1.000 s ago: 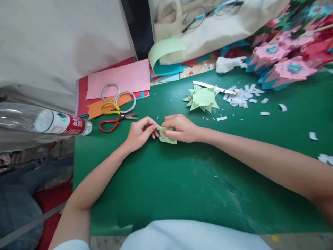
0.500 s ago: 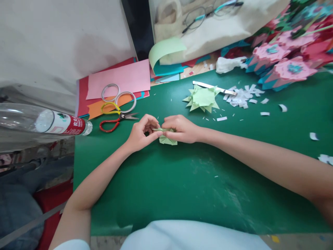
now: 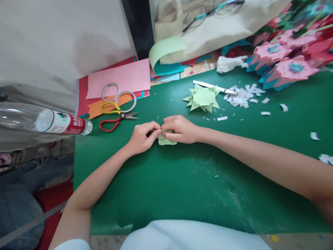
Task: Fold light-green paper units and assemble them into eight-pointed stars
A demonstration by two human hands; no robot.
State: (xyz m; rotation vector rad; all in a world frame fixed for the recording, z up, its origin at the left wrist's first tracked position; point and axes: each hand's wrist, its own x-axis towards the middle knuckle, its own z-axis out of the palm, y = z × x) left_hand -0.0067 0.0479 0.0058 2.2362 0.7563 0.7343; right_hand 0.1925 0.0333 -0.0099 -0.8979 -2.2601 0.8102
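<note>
A small light green folded paper piece (image 3: 167,140) is between my hands, low over the green table, its upper part covered by fingers. My left hand (image 3: 144,138) pinches its left edge between thumb and fingers. From the other side my right hand (image 3: 180,129) grips it, with the fingers curled over its top. Just beyond lies a larger light green paper star shape (image 3: 204,97) with pointed tips around a flat middle. Metal tweezers (image 3: 221,89) rest behind that star.
Scissors (image 3: 117,118) and two tape rolls (image 3: 126,102) lie left, near a pink sheet (image 3: 122,78). A plastic bottle (image 3: 65,121) lies at the left edge. White paper bits (image 3: 241,96) are scattered right; pink paper flowers (image 3: 296,67) stand at the back right.
My left thumb and fingers have closed together on the paper's left edge, hiding the strip that showed there. My right hand has hardly moved.
</note>
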